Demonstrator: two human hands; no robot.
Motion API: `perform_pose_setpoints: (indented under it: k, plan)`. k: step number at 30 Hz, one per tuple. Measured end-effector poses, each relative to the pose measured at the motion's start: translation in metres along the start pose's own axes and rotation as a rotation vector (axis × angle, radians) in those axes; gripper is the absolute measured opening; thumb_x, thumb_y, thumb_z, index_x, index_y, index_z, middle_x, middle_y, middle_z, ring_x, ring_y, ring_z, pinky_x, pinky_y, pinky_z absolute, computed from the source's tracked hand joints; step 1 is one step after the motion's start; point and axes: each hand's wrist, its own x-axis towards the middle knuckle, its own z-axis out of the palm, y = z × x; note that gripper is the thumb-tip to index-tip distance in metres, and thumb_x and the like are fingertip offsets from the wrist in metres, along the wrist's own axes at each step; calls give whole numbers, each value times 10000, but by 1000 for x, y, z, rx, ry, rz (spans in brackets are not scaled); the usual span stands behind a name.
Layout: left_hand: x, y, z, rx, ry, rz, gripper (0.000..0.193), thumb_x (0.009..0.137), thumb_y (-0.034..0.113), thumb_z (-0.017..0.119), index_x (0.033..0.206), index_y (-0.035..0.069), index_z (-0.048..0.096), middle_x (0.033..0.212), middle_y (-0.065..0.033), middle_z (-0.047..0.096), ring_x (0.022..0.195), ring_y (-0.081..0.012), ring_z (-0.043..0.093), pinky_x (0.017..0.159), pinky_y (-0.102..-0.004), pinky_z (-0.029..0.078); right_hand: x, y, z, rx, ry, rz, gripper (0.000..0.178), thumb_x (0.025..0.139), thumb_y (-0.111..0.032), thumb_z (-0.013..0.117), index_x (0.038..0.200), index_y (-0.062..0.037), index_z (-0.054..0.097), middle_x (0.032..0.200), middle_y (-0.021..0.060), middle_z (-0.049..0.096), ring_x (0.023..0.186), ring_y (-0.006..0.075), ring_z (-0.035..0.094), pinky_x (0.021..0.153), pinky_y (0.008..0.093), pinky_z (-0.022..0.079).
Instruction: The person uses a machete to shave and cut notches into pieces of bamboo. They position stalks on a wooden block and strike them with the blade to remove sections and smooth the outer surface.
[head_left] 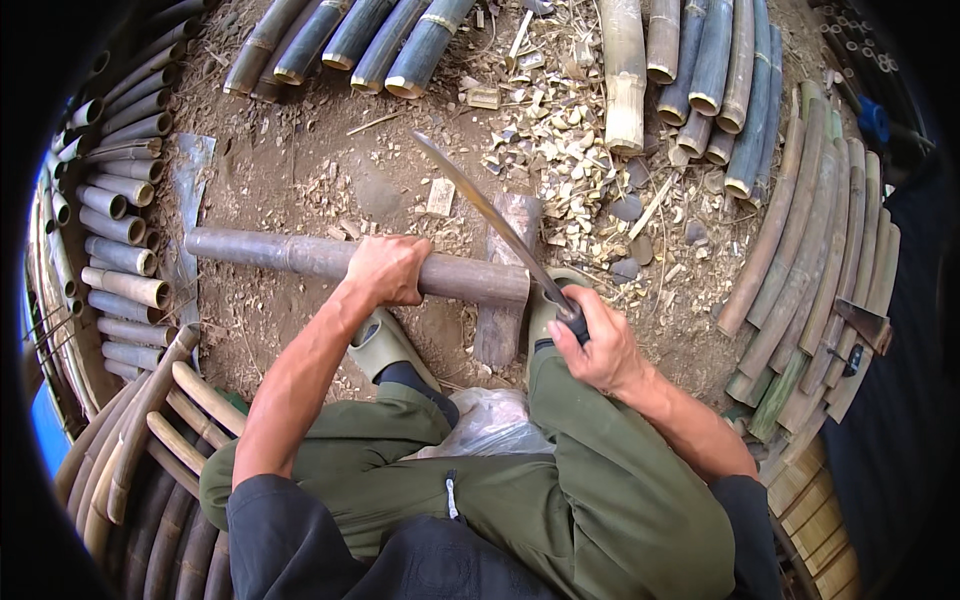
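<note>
My left hand (388, 270) is wrapped round a brownish-grey bamboo pole (290, 254) that lies crosswise in front of my feet. The pole's right end rests over a short wooden block (497, 335) on the ground. In my right hand (600, 345) is a machete (487, 212), gripped by its dark handle. Its long, slightly curved blade slants up and to the left, past the pole's right end. Blade and pole overlap in this view, and I cannot tell if they touch.
Dark bamboo pieces (345, 45) lie at the far left, more (705, 75) at the far right. Cut bamboo (120, 230) is stacked along the left; split lengths (800, 250) lie right, with a metal blade (862, 326) on them. Pale wood chips (560, 150) litter the dirt.
</note>
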Motion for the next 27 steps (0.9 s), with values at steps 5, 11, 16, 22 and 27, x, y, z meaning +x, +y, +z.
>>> perform_pose_setpoints:
  k: [5, 11, 16, 22, 27]
  plan:
    - [0, 3, 7, 1, 132, 20, 329, 656, 161, 717, 958, 77, 615, 956, -103, 688, 960, -288, 690, 831, -433, 562, -6, 48, 10, -461, -336, 251, 328, 948, -237, 639, 1104, 33, 535, 782, 213, 650, 683, 370, 705, 564, 434, 570]
    - [-8, 1, 18, 6, 180, 35, 305, 665, 118, 692, 956, 89, 604, 935, -86, 674, 953, -280, 683, 810, -433, 547, 4, -9, -3, -21, -11, 22, 339, 960, -261, 628, 1134, 18, 549, 812, 219, 666, 693, 388, 708, 576, 443, 557]
    - [-3, 7, 12, 5, 187, 49, 337, 664, 123, 707, 983, 99, 602, 963, -80, 677, 982, -272, 674, 855, -439, 531, -14, 67, 3, -409, -395, 375, 301, 934, -225, 666, 1075, 8, 538, 743, 222, 653, 649, 397, 689, 568, 453, 541]
    - [-6, -4, 18, 28, 230, 26, 475, 602, 159, 780, 1038, 110, 599, 965, -73, 676, 974, -272, 668, 858, -421, 523, 14, -3, -1, 1, -11, -10, 312, 917, -227, 692, 1049, 7, 533, 715, 218, 643, 630, 398, 681, 552, 453, 525]
    - [-7, 3, 24, 35, 283, 81, 338, 695, 112, 690, 1020, 112, 597, 954, -60, 665, 956, -256, 662, 852, -422, 513, -11, 62, 7, -480, -398, 368, 309, 929, -216, 670, 1080, 19, 540, 719, 219, 641, 655, 394, 686, 559, 436, 532]
